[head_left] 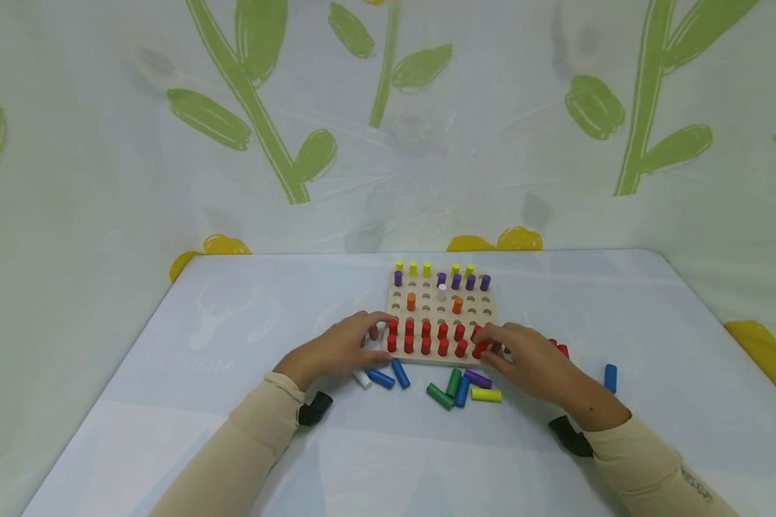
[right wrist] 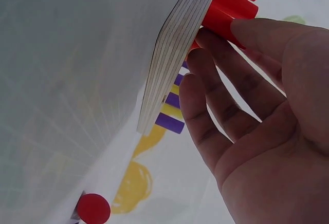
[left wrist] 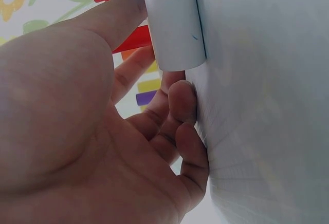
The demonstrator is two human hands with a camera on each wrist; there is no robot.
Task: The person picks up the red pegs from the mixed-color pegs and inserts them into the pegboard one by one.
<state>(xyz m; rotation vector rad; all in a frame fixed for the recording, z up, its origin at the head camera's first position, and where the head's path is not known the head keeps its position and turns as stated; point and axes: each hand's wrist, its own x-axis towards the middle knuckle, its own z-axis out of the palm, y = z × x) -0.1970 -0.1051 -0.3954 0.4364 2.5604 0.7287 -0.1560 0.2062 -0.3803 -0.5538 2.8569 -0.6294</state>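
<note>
A wooden pegboard [head_left: 453,362] lies on the table with two front rows of red pegs standing in it. My right hand [head_left: 530,362] pinches the red peg [right wrist: 218,26] at the front row's right end between thumb and fingers; the peg's lower end is at the board. At the board's left side rests my left hand [head_left: 339,348], its index fingertip by the red peg [head_left: 392,327] at that end and its thumb near the front left corner. A white peg [left wrist: 175,23] lies close to that thumb.
Yellow, purple, orange and white pegs stand farther back in the board. Loose blue pegs [head_left: 399,374], green pegs [head_left: 440,396], a purple peg [head_left: 478,379] and a yellow peg [head_left: 486,395] lie in front. Red pegs [head_left: 563,351] and a blue peg [head_left: 611,378] lie right.
</note>
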